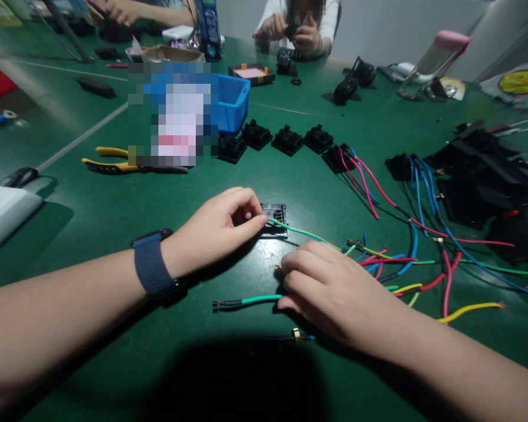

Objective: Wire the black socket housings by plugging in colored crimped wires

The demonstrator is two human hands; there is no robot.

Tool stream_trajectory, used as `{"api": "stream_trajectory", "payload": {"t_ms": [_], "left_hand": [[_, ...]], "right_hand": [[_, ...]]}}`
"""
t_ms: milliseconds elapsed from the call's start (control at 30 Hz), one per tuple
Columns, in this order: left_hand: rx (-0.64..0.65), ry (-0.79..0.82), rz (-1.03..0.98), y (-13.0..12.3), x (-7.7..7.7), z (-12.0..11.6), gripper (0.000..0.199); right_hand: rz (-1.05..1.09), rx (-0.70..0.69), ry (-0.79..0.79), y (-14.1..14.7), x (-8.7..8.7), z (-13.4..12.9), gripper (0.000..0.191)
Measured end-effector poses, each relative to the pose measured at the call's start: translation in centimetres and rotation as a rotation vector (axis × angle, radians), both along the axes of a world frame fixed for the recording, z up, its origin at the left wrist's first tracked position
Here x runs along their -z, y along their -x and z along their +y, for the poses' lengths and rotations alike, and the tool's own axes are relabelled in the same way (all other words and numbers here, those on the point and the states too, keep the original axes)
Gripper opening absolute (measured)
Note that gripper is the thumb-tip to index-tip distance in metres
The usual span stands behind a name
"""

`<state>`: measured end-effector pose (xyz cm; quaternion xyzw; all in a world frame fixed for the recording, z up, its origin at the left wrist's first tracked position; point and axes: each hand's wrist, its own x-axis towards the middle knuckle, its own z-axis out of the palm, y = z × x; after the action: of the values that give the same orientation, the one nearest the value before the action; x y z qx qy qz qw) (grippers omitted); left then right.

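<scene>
My left hand [229,225], with a dark blue watch band at the wrist, pinches the end of a thin green wire [301,231] at a small black part [281,215] on the table. Its thumb and forefinger cover the left side of that part. To the right, my right hand [319,281] is curled over the wires, fingers bent. A thicker green wire [261,299] with a black sleeve and metal end comes out from under its thumb. A small brass terminal [278,267] shows at its fingertips. What the fingers hold is partly hidden.
Loose coloured wires [422,281] spread right. Several black parts [288,139] line up behind, near a blue bin [234,102]. Yellow-handled pliers [114,167] lie back left; a white device [6,217] stands at the left edge. Two people work across the green table [114,363].
</scene>
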<state>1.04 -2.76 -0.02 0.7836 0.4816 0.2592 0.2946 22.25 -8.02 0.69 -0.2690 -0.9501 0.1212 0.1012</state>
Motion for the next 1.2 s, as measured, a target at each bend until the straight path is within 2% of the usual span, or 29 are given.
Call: {"api": "stream_trajectory", "payload": {"t_ms": [133,267,333,467,533,700,833,933,1200], "left_hand": [[0.004,0.006,-0.007,0.0,0.2,0.1,0.018],[-0.002,0.014,-0.010,0.0,0.2,0.1,0.017],[-0.005,0.011,-0.002,0.0,0.2,0.1,0.017],[-0.004,-0.002,0.000,0.0,0.2,0.1,0.017],[0.000,-0.007,-0.004,0.0,0.2,0.2,0.016],[0.003,-0.014,0.002,0.1,0.1,0.1,0.015],[0.021,-0.024,0.026,0.1,-0.2,0.0,0.014],[0.040,-0.042,0.044,0.1,-0.2,0.0,0.013],[0.047,-0.038,0.040,0.0,-0.1,-0.2,0.012]], "right_hand": [[0.207,0.063,-0.076,-0.3,-0.4,-0.1,0.012],[0.453,0.206,0.042,-0.5,-1.0,-0.2,0.011],[0.626,0.346,0.199,-0.7,-1.4,-0.1,0.017],[0.992,0.626,0.691,-1.0,-1.9,0.8,0.021],[1.079,0.697,0.807,-1.2,-2.1,1.4,0.023],[1.163,0.677,0.940,-1.5,-2.1,2.2,0.023],[1.078,0.644,0.944,-1.6,-1.8,2.3,0.013],[1.111,0.638,0.944,-1.5,-1.5,2.3,0.012],[1.203,0.758,1.007,-1.4,-1.1,2.8,0.015]]}}
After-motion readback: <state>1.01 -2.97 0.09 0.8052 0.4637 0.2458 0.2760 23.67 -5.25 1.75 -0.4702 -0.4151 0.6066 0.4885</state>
